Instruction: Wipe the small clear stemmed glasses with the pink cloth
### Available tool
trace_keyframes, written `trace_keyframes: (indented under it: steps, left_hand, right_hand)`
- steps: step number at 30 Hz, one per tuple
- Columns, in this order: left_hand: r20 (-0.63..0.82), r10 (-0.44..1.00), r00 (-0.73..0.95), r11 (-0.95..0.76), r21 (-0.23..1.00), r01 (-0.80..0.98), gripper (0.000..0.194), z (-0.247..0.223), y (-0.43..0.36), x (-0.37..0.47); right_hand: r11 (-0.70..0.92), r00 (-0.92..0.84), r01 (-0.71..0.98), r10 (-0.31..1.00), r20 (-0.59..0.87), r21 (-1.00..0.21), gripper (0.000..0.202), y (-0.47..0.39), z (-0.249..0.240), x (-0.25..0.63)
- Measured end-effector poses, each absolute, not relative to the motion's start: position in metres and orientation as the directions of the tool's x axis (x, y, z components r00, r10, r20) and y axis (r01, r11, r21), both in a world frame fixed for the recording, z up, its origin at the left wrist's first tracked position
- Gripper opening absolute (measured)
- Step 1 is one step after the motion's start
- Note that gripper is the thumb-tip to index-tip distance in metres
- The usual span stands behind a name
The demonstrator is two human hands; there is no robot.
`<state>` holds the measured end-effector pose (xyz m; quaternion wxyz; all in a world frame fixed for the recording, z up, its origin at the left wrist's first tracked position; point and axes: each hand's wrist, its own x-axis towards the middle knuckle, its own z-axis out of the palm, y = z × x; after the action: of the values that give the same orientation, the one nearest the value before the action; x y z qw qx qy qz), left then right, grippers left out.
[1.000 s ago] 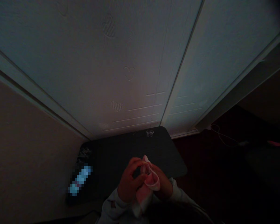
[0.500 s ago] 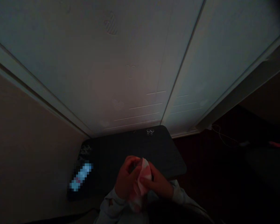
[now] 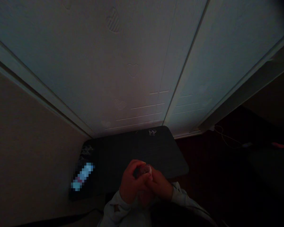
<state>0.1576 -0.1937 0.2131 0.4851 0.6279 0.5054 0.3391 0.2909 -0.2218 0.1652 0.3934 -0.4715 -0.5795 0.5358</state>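
Note:
Both of my hands meet over the near edge of a dark table (image 3: 123, 148). Fingers curled, my left hand (image 3: 132, 183) grips a small roundish object (image 3: 144, 169) that looks glassy; the dim light hides what it is. Against its right side, my right hand (image 3: 160, 186) is closed with a bit of pinkish-white cloth (image 3: 150, 174) at its fingertips. Most of the cloth is hidden by the hands.
A blurred-out bright object (image 3: 82, 176) lies at the table's left end, beside crumpled clear material (image 3: 87, 149). Two small ring shapes (image 3: 152, 132) are near the back edge. Pale panels (image 3: 132, 47) with heart patterns rise behind. A thin cable (image 3: 223, 135) runs at right.
The pink and white cloth that stood up between my hands is now mostly out of sight, and a small round object shows there. My hands have drawn closer together.

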Motion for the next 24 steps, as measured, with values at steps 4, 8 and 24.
trace_keyframes:
  steps: [4,8,24]
  left_hand:
    - [-0.036,0.97,0.242,-0.035,0.959,0.282,0.023,0.212,-0.196,0.156]
    - [-0.033,0.978,0.208,-0.017,0.973,0.232,0.025,0.206,-0.198,0.156]
    - [-0.23,0.967,0.114,0.238,0.968,-0.072,0.029,0.198,-0.198,0.153]
  right_hand:
    - [-0.08,-0.201,0.052,0.975,-0.089,-0.995,0.014,-0.223,0.164,0.289]
    - [-0.111,-0.161,0.002,0.981,-0.11,-0.994,0.018,-0.224,0.167,0.288]
    - [-0.229,-0.06,-0.324,0.973,-0.221,-0.918,0.043,-0.237,0.16,0.292]
